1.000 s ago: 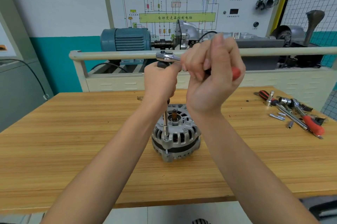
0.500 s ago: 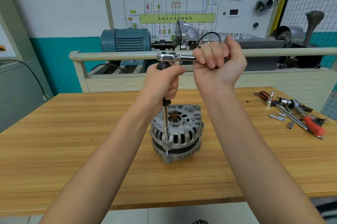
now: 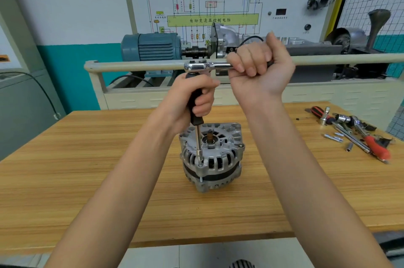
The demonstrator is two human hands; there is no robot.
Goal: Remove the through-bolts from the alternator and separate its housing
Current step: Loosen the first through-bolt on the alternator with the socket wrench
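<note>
Two hands work one through-bolt (image 3: 200, 166): left hand (image 3: 192, 101) grips the extension handle (image 3: 195, 104), right hand (image 3: 256, 66) wraps the ratchet (image 3: 205, 66); alternator (image 3: 211, 156) housing remains joined.

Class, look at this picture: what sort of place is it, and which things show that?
Probably an automotive training workshop: a wiring-diagram panel on the wall, a blue motor on a demonstration rig, and an alternator on a workbench.

Wood bench (image 3: 65, 180), teal/white wall (image 3: 72, 16), wiring diagram board (image 3: 207, 5) behind.
</note>
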